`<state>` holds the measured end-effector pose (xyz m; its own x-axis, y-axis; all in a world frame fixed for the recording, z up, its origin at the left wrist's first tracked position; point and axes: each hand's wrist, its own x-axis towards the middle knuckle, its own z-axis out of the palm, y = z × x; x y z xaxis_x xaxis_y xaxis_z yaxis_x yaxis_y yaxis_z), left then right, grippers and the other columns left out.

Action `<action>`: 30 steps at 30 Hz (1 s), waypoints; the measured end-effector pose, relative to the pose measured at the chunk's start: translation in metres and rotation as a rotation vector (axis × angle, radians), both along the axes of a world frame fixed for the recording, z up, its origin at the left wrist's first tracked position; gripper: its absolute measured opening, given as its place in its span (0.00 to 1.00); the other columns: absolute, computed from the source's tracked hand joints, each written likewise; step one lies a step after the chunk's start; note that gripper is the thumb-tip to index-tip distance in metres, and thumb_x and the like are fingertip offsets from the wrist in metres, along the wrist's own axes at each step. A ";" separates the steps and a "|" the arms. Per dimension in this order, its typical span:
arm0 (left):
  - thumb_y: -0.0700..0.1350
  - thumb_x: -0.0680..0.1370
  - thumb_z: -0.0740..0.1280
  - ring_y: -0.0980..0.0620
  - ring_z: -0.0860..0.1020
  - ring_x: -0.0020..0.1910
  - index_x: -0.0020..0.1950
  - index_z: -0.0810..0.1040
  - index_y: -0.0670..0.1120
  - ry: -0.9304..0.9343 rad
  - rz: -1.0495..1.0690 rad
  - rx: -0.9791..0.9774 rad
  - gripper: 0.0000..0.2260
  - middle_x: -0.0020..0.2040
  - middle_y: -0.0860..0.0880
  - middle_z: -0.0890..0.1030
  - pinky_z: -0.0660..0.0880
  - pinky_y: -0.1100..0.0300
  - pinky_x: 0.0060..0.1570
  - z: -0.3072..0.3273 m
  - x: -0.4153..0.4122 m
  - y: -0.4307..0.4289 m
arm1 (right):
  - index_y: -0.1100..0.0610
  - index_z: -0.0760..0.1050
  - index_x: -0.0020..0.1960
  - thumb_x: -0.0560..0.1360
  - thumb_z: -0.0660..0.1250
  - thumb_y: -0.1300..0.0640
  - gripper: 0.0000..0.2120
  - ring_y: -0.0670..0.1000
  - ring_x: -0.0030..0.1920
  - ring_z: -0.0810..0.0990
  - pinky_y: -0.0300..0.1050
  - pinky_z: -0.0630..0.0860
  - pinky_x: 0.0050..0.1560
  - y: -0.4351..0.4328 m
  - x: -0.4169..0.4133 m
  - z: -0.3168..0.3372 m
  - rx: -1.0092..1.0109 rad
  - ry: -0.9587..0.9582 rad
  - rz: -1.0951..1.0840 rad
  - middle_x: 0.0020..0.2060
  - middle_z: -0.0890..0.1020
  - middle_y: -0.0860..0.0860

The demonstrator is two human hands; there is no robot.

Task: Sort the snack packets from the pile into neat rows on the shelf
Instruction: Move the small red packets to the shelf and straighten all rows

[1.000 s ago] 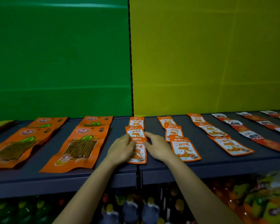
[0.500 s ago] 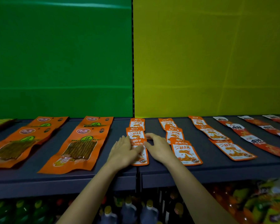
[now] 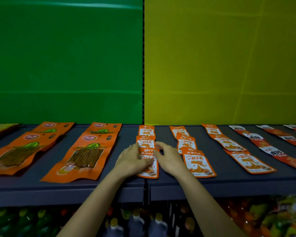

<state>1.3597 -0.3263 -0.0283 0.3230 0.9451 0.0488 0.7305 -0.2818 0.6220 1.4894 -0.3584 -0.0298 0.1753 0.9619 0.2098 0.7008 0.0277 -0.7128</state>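
- At the middle of the dark shelf (image 3: 109,186), fingers (image 3: 146,161) of the left hand (image 3: 132,162) nearly straight and slightly spread, laid flat across the front snack packet (image 3: 149,171) and pressing it down.
- Fingers (image 3: 159,144) of the right hand (image 3: 170,160) loosely bent, tips touching the same packet's upper right corner; no clear pinch to be made out.
- Packet flat on the shelf, long axis running front to back, printed heading toward the back wall, lower edge close to the shelf's front lip, top edge lapping the second packet (image 3: 145,142) behind it.
- Third packet (image 3: 146,131) farther back, completing one straight row.
- Both hands palm down, the right just beside the packet's right edge; bare forearms rising from the lower frame and converging on the row.
- Neighbouring row of small packets (image 3: 197,162) just to the right; large orange packets (image 3: 85,154) to the left.
- Green panel (image 3: 67,57) and yellow panel (image 3: 225,57) behind; bottles (image 3: 136,224) on the level below.
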 end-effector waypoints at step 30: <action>0.45 0.80 0.56 0.43 0.75 0.59 0.69 0.62 0.39 -0.063 0.109 0.086 0.20 0.64 0.41 0.74 0.71 0.51 0.58 0.005 0.025 0.050 | 0.58 0.62 0.71 0.81 0.53 0.54 0.20 0.58 0.63 0.74 0.53 0.74 0.59 0.051 -0.002 0.002 -0.033 -0.047 -0.116 0.65 0.74 0.58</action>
